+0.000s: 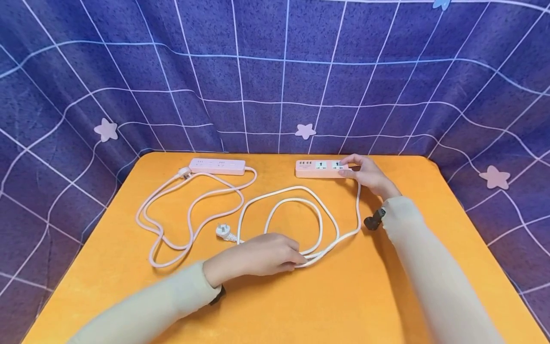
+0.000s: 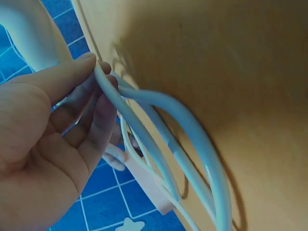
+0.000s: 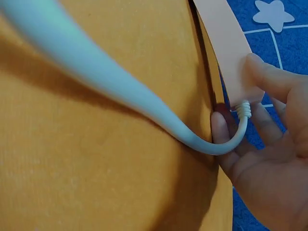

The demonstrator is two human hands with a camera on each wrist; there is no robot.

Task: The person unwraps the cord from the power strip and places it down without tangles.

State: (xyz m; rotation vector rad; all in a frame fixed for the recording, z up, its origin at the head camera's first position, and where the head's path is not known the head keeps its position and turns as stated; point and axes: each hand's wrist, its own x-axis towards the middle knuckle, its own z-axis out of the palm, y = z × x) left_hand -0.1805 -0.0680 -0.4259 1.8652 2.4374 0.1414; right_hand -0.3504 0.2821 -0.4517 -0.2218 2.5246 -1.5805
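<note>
My left hand (image 1: 268, 254) pinches a white cable (image 2: 137, 126) between thumb and fingertips, near the front of its loops. More strands of that cable run beside the fingers in the left wrist view. At the back right, my right hand (image 1: 370, 177) grips the right end of a pink power strip (image 1: 306, 173), thumb on the near side and fingers over the far side. The strip has white sockets and several USB ports. Its cable (image 3: 168, 122) leaves the end under the right hand and curves past the fingers. A white plug (image 1: 223, 231) lies left of the loops.
A second pink power strip (image 1: 216, 166) lies at the back left, with its plug (image 1: 184, 172) against its left end. Its pink cable (image 1: 191, 228) spreads in loose loops in front. Behind the orange table (image 1: 326, 306) hangs a blue grid curtain (image 1: 258, 81) with stars.
</note>
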